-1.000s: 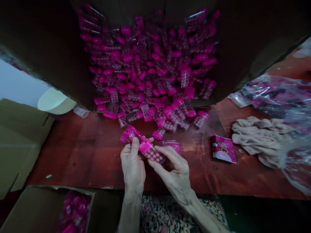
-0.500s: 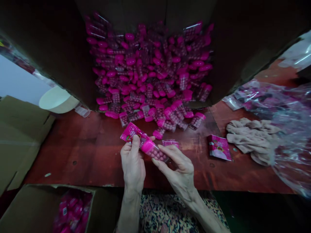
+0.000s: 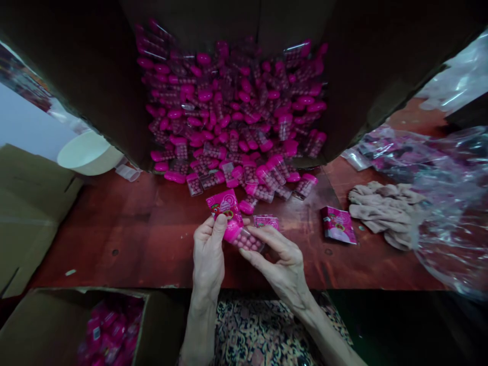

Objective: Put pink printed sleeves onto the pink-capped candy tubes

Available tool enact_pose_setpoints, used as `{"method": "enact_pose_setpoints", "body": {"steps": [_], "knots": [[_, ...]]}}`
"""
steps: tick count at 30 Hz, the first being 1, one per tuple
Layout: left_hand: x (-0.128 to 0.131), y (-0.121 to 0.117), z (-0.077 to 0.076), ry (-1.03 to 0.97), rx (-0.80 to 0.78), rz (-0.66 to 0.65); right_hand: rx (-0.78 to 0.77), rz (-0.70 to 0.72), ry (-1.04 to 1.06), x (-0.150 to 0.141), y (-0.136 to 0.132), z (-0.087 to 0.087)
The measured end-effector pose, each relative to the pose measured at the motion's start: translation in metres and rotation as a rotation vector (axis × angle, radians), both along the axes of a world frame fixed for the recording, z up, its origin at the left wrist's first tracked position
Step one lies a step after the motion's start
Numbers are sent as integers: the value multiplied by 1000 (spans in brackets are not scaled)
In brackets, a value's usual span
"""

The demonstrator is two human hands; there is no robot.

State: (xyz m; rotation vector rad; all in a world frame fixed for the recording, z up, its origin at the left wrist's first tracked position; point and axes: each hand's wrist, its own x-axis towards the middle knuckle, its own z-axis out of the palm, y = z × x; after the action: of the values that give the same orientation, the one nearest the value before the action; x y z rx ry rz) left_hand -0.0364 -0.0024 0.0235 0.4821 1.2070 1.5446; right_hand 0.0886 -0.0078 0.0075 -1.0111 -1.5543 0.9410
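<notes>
A candy tube (image 3: pixel 246 240) sits pinched between left hand (image 3: pixel 208 259) and right hand (image 3: pixel 276 269).

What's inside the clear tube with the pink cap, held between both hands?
Round pink balls, probably candy, fill the clear plastic tube. The opaque pink cap covers the tube's other end, so whatever lies there cannot be seen.

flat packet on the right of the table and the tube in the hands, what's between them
In the head view, a small pink packet lies on the wooden table between the flat packet and the tube, close by the right hand.
</notes>
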Motion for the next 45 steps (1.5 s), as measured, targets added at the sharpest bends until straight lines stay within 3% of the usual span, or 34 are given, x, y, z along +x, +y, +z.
{"method": "enact_pose_setpoints", "body": {"steps": [5, 15, 22, 28, 31, 36, 42, 45], "knots": [[9, -3, 6, -187, -33, 47, -31, -70, 14, -3, -7, -6], [13, -12, 5, -132, 5, 51, -127, -77, 33, 0, -6, -10], [25, -19, 5, -53, -14, 97, 22, -207, -5, -10, -19, -16], [30, -18, 7, -277, -68, 65, 42, -271, -8, -17, -24, -14], [22, -16, 7, -344, -73, 2, -29, -248, 46, -15, -21, -12], [16, -17, 2, -199, -58, 47, -215, -169, 132, -15, -18, -15], [34, -25, -1, -132, -104, 77, -19, -288, 57, -16, -27, -15], [39, -25, 2, -195, -124, 64, -16, -334, 63, -16, -30, -13]]}}
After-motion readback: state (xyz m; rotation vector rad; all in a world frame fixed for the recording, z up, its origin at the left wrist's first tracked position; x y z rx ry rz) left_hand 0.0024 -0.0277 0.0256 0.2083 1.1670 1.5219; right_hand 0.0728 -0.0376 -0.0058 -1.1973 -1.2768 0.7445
